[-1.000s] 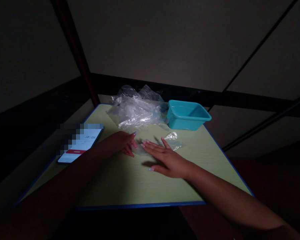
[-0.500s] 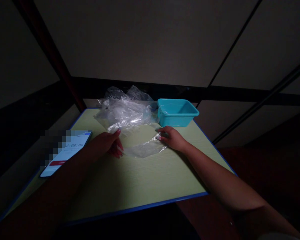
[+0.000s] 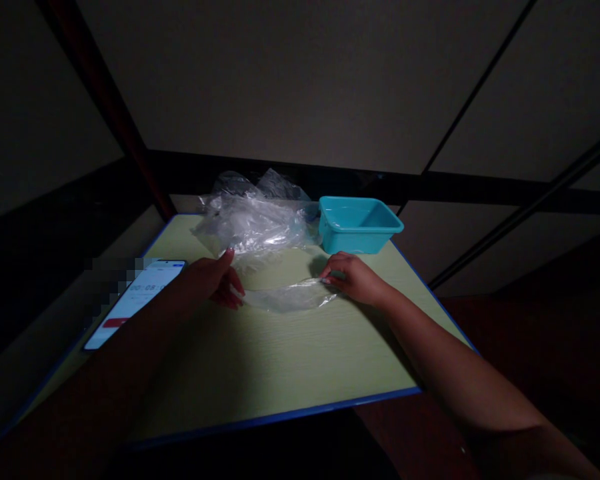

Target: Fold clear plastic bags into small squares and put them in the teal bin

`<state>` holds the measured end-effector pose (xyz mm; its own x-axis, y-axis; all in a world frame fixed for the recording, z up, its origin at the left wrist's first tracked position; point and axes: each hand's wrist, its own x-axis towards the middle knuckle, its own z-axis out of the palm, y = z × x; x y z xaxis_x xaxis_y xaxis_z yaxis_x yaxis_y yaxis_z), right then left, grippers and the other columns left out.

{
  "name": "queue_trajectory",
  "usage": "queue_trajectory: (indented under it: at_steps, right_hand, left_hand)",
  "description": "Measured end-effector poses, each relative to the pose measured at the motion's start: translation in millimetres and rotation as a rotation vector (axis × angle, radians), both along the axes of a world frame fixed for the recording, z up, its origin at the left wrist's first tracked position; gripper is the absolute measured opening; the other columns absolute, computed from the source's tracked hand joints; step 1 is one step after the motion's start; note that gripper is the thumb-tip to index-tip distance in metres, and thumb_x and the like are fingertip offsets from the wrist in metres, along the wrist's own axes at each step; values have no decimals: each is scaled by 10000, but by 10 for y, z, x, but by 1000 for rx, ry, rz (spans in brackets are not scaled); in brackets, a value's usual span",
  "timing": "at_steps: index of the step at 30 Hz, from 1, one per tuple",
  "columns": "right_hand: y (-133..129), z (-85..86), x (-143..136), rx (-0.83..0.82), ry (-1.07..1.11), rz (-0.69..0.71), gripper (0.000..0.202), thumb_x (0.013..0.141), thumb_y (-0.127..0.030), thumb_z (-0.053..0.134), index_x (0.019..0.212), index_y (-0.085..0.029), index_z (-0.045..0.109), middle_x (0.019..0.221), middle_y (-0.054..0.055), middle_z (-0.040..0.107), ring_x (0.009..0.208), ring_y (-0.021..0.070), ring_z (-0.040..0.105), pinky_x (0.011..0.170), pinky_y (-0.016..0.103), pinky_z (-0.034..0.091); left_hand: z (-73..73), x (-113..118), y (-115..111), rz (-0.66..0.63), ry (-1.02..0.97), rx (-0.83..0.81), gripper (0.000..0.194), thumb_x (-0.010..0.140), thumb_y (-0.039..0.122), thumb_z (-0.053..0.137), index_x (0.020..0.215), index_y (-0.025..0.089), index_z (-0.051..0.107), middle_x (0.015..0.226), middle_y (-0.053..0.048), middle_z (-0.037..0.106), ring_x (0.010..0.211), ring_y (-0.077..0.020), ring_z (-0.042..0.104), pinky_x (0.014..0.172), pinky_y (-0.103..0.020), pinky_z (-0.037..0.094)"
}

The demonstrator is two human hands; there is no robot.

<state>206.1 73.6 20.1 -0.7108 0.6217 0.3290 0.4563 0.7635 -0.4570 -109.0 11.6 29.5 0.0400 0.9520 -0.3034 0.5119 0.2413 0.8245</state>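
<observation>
Right hand (image 3: 356, 277) nearer tub (image 3: 360, 241), fingers (image 3: 336, 263) curled

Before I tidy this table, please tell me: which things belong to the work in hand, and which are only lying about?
In the work:
- clear plastic strip, between left hand and right hand
- crumpled clear plastic, probably

Lying about, it seems:
- turquoise tub
- smartphone showing a timer

The phone (image 3: 139, 295) reads "00:08:0" (last digit seemingly hidden).
</observation>
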Motion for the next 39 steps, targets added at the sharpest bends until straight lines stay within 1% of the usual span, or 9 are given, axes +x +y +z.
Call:
queue_trajectory:
  at_steps: [3, 6, 9, 13, 15, 18, 21, 26, 39]
  right_hand:
    - [-38, 44, 12, 31, -41, 49, 185, 768, -40, 609, 852, -181, 696, 864, 54, 697, 886, 207, 588, 805, 333, 419]
    - [-89, 83, 17, 69, -116, 26, 225, 744, -15, 592, 852, -189, 686, 889, 49, 682, 921, 220, 584, 822, 359, 380]
    - [-142, 120, 10, 50, -182, 19, 167, 750, -60, 620, 832, -191, 681, 883, 42, 672, 926, 228, 577, 831, 376, 348]
    - [-181, 147, -6, -10, -201, 72, 76, 813, -148, 596, 832, -183, 661, 838, 34, 673, 887, 214, 582, 818, 368, 338]
    - [-177, 136, -11, -38, -188, 90, 150, 886, -210, 516, 804, -175, 636, 776, 37, 654, 803, 195, 579, 778, 347, 355]
    - [-147, 77, -22, -80, -165, 80, 288, 952, -296, 402, 772, -179, 593, 702, 39, 614, 662, 169, 542, 668, 300, 372]
    - [-108, -5, -43, -120, -139, 66, 183, 910, -292, 457, 822, -192, 582, 737, 43, 633, 640, 166, 551, 613, 274, 375]
    - [-77, -71, -62, -127, -156, 77, 135, 862, -257, 486, 792, -206, 589, 755, 49, 653, 653, 182, 579, 621, 286, 403]
    - [-205, -125, -189, -36, -123, 104, 91, 854, -194, 505, 838, -202, 594, 781, 52, 628, 723, 195, 573, 668, 304, 420]
  left_hand:
    - [20, 16, -21, 103, -104, -73, 805, 782, 837, 222, 522, 179, 606, 572, -100, 677, 493, -181, 633, 555, -306, 525]
    - [53, 44, -44, 116, -118, -78, 815, 763, 857, 241, 512, 172, 604, 573, -98, 675, 482, -174, 622, 561, -307, 521]
    - [75, 66, -49, 138, -120, -74, 821, 758, 865, 238, 511, 170, 598, 562, -98, 670, 492, -179, 627, 557, -307, 516]
    - [79, 72, -38, 118, -121, -96, 818, 765, 863, 235, 515, 172, 594, 533, -91, 662, 504, -186, 637, 544, -295, 508]
    - [93, 83, -52, 108, -137, -90, 802, 776, 853, 249, 531, 172, 594, 528, -85, 662, 505, -185, 640, 541, -289, 509]
    - [133, 131, -106, 149, -199, -31, 760, 804, 820, 280, 546, 170, 579, 490, -66, 642, 461, -171, 620, 517, -278, 503]
    - [157, 194, -148, 155, -270, 15, 714, 862, 745, 312, 540, 163, 571, 492, -55, 641, 441, -151, 616, 516, -264, 503]
    - [127, 236, -139, 152, -307, 41, 708, 932, 650, 288, 501, 156, 556, 458, -51, 619, 390, -133, 597, 448, -232, 462]
    - [206, 225, -199, 271, -301, 321, 675, 912, 676, 329, 487, 181, 503, 361, 11, 517, 289, -84, 474, 357, -196, 355]
